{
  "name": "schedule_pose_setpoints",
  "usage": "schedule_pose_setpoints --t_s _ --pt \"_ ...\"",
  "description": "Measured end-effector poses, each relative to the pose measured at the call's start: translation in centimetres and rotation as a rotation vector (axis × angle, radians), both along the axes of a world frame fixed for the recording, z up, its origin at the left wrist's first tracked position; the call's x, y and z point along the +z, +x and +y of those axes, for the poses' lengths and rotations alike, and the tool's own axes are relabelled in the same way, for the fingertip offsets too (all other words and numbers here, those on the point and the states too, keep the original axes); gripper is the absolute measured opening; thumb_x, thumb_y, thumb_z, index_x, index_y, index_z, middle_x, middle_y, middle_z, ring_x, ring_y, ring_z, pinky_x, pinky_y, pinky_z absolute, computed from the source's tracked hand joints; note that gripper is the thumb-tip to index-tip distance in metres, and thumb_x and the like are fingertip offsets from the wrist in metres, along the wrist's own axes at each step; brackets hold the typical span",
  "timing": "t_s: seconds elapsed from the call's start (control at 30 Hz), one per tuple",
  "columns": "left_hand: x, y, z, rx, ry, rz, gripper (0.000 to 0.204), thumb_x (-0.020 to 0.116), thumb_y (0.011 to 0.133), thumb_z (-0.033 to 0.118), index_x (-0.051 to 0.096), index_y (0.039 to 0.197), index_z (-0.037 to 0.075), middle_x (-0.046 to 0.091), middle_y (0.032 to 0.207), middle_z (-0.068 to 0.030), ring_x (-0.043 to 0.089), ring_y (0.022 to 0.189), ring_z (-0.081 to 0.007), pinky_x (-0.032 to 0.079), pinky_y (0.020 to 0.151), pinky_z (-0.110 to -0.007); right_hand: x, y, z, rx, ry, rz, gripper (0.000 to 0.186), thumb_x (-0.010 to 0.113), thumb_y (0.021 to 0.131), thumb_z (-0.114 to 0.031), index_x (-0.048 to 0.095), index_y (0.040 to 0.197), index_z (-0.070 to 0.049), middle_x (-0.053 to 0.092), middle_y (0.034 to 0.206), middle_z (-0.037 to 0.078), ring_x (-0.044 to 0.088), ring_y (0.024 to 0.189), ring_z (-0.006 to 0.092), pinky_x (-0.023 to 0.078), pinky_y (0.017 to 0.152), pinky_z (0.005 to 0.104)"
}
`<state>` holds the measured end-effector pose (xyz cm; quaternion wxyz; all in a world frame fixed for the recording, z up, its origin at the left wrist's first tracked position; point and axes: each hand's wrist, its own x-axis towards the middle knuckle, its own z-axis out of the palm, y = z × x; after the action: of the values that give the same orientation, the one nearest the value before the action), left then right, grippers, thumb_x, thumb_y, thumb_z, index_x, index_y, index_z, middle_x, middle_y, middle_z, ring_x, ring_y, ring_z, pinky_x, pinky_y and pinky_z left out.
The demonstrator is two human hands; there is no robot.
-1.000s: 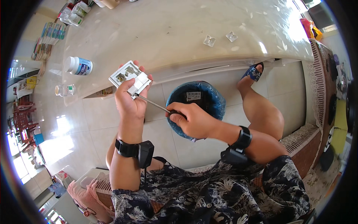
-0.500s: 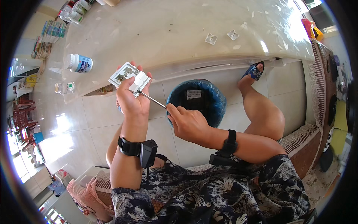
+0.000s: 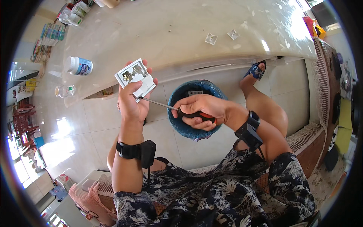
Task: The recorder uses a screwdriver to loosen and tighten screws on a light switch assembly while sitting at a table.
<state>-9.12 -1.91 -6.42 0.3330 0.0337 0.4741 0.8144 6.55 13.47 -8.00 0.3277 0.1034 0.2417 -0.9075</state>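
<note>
My left hand is closed round a white plastic electrical fitting with metal contacts in its top half, thumb over its left side. My right hand grips a screwdriver with a black and red handle, turned so fingers show beneath the handle. Its steel shaft runs left to the fitting's lower edge, where the tip meets it. Below my right hand stands a round bin lined with blue plastic. Two small white square pieces and several tiny screws lie on the pale table.
A white bottle and a clear jar stand at the table's left, more bottles and booklets behind. My right foot in a blue sandal is by the table's base. A brown bench with fringed cover is at right.
My right hand has rotated on the screwdriver, exposing more of the handle, and shifted right. The fitting in my left hand has moved slightly and tilted.
</note>
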Motion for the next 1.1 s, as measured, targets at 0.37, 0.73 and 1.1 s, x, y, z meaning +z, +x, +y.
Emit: schedule_pose_setpoints --t_s 0.37,0.73,1.1 --pt "-0.5 -0.7 0.6 0.043 0.102 -0.075 0.064 0.041 0.077 -0.004 0.031 0.138 0.01 0.048 0.13 -0.0203 0.052 0.114 -0.0326 0.05 0.088 -0.05 1.4 -0.9 -2.8 -0.253 1.005 0.352 0.024 0.053 0.095 -0.015 0.058 0.108 0.004 0.058 0.066 0.008 0.05 0.044 0.0133 0.04 0.045 0.0284" --pt "-0.2 -0.5 0.9 0.038 0.06 -0.112 0.063 0.04 0.077 -0.005 0.03 0.138 0.01 0.049 0.13 -0.0202 0.054 0.112 -0.0338 0.051 0.086 -0.051 1.7 0.1 -3.3 -0.338 1.345 0.47 0.021 0.057 0.089 -0.013 0.061 0.105 0.0 0.064 0.079 0.022 0.063 0.073 0.0354 0.048 0.065 0.0374" --pt "0.9 -0.7 1.3 -0.042 0.032 -0.045 0.061 0.043 0.071 -0.004 0.036 0.13 0.009 0.049 0.129 -0.0212 0.055 0.111 -0.0348 0.051 0.088 -0.054 2.3 -0.5 -0.3 -0.103 1.074 0.504 0.025 0.048 0.097 -0.02 0.057 0.107 0.002 0.055 0.066 0.005 0.052 0.052 0.0105 0.041 0.05 0.0239"
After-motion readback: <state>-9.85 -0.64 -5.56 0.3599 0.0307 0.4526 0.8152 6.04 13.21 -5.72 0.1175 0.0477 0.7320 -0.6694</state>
